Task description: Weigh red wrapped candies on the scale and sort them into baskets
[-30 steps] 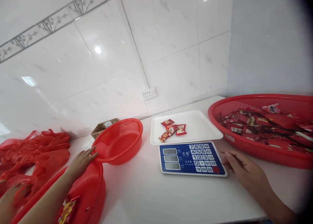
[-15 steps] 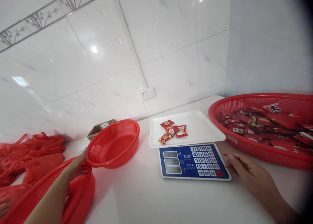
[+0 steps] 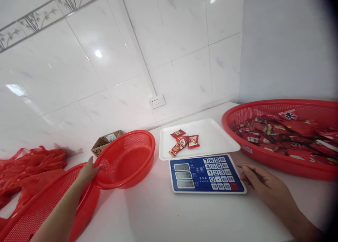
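Observation:
My left hand [image 3: 89, 172] is at the near left rim of a round red plastic basket [image 3: 124, 161], with thumb and fingers on either side of the rim; its far fingers are partly hidden. The basket shows no contents. My right hand [image 3: 257, 180] is beside the right edge of a blue-and-white digital scale [image 3: 196, 187], fingers curled together, and what is inside them, if anything, is hidden. On the scale's white tray [image 3: 213, 138] lie several small red snack packets [image 3: 182, 143].
A large red basket [image 3: 253, 155] full of red-wrapped snacks stands at the right. At left are another red basket [image 3: 50, 203], a heap of red plastic bags [image 3: 39, 171] and a small cardboard box [image 3: 101, 143]. A socket [image 3: 156, 101] is on the tiled wall.
The small red basket has shifted right and toward me with my left hand at its rim. My right hand stays beside the scale. The view has turned slightly.

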Demonstrator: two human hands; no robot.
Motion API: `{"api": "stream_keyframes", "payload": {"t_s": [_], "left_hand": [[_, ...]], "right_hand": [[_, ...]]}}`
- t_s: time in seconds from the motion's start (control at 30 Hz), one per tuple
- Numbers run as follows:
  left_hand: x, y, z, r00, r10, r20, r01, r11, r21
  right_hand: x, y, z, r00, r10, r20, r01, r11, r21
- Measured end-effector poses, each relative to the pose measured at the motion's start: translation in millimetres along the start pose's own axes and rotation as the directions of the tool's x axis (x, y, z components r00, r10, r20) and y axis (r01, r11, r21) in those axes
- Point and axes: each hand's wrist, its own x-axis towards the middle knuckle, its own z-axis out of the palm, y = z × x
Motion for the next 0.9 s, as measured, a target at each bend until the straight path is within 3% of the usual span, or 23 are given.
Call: {"api": "stream_keyframes", "payload": {"t_s": [0.07,0.17,0.23,0.33,0.4,0.47,0.57,0.63,0.8,0.9], "left_hand": [[-6,32,0.5,0.995,0.092,-0.036,-0.092,0.996,0.007],[-26,94,16.3,0.958,0.286,-0.014,-0.286,0.958,-0.034],[-47,135,34.3,0.895,0.436,0.091,-0.43,0.899,-0.081],[-74,186,65.1,0.737,0.632,0.239,-0.613,0.774,-0.157],[-83,211,84.8,0.688,0.669,0.28,-0.654,0.739,-0.162],[-85,227,101.5,0.673,0.677,0.299,-0.669,0.729,-0.145],[-82,239,114.8,0.67,0.681,0.296,-0.678,0.724,-0.128],[-78,238,112.5,0.684,0.679,0.268,-0.674,0.728,-0.125],[-44,200,73.5,0.794,0.592,0.137,-0.59,0.805,-0.058],[-22,173,51.7,0.859,0.495,0.129,-0.503,0.864,0.035]], "right_hand": [[0,0,0,1.0,-0.017,0.004,0.017,1.0,-0.008],[0,-1,0,0.999,-0.034,0.001,0.034,0.999,-0.005],[-1,-2,0,0.999,-0.05,-0.009,0.05,0.999,0.002],[-1,-1,0,0.995,-0.086,-0.041,0.086,0.996,-0.003],[-2,-1,0,0.994,-0.097,-0.055,0.099,0.995,0.02],[-2,-2,0,0.993,-0.099,-0.061,0.102,0.994,0.046],[-4,-4,-1,0.991,-0.105,-0.082,0.108,0.993,0.036],[-4,-5,-1,0.991,-0.104,-0.079,0.107,0.993,0.041],[-7,-10,-2,0.992,-0.117,-0.046,0.119,0.992,0.044],[-7,-11,-3,0.992,-0.12,-0.03,0.121,0.992,0.035]]}}
